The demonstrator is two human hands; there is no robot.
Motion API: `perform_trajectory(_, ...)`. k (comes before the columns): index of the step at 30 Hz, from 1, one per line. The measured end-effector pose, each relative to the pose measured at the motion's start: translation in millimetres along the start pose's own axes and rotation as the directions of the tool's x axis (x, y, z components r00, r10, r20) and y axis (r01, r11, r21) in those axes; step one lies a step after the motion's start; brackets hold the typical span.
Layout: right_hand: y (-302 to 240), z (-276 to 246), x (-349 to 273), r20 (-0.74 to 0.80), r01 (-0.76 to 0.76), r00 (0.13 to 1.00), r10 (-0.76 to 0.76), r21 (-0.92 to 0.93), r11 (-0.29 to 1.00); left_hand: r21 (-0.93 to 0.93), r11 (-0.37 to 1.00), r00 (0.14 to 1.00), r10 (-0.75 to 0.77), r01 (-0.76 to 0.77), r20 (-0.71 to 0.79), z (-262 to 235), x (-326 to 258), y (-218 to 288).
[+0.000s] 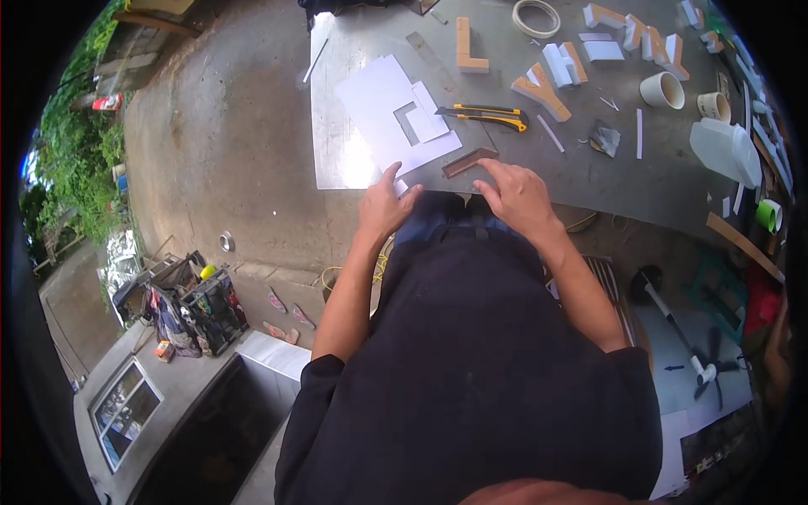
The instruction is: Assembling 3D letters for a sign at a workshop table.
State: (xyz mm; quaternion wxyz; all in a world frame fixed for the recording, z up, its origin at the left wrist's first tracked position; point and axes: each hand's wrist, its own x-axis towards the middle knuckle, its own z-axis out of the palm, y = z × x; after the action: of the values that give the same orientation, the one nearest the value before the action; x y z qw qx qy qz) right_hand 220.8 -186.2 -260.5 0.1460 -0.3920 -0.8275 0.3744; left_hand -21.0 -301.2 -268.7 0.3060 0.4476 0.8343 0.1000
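Note:
My left hand is at the table's near edge, thumb and forefinger around a small white piece. A short brown rectangular bar lies by the near edge. The forefinger of my right hand touches its right end, while the thumb stays apart from it. Beyond my left hand lies a white sheet, with a smaller white piece on top and an L-shaped opening in it. A yellow and black utility knife rests at the sheet's right, its blade end over the paper.
Farther back on the metal table stand a tan letter L, a Y-shaped piece and several other letters. A tape roll, a cup and a white plastic container are around the right side. White strips lie scattered.

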Motion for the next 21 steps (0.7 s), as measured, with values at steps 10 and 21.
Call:
perform_trajectory(10,-13,62,65,0.375,0.271,0.915,-0.147,-0.303,0.914,0.068,0.993,0.995,-0.095,0.092,0.043,26,-1,21)
perform_trajectory(21,-8,68,108,0.284,0.053,0.956,0.075,-0.418,0.907,0.057,0.987,0.988,-0.155,0.153,0.029,34,-4,3)
